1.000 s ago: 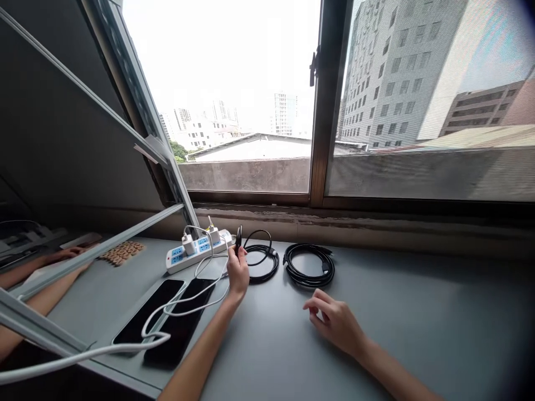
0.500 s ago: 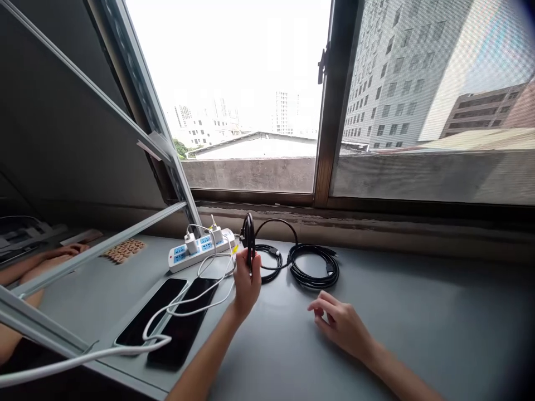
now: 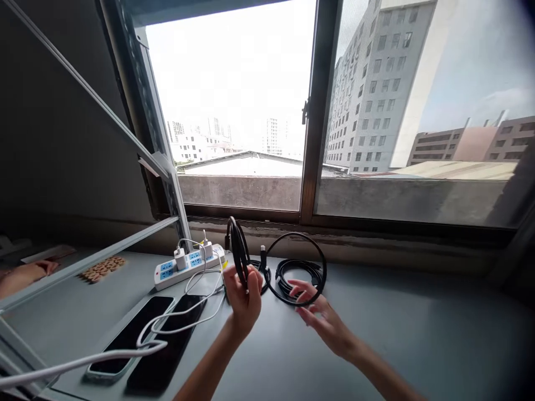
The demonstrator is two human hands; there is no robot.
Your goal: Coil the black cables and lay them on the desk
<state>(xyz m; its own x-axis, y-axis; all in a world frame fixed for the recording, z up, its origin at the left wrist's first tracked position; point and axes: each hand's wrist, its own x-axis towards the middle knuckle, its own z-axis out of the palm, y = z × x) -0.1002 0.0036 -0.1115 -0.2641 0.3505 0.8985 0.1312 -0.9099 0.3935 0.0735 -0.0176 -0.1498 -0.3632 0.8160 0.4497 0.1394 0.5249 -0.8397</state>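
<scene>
Lifting the black cable coil [image 3: 238, 250] off the grey table [image 3: 418, 334] with left hand [image 3: 244, 295] fingers clamped on it, one loop now swung out rightward, right hand [image 3: 321, 317] risen from the tabletop, fingers apart, touching that loop near the second coil [image 3: 292, 270].

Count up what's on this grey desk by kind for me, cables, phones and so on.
Black cable coils: 2, one lifted by the left hand, one lying on the desk behind the right hand
Phones: 2
White power strips: 1
White chargers plugged in: 2
Total: 7
</scene>
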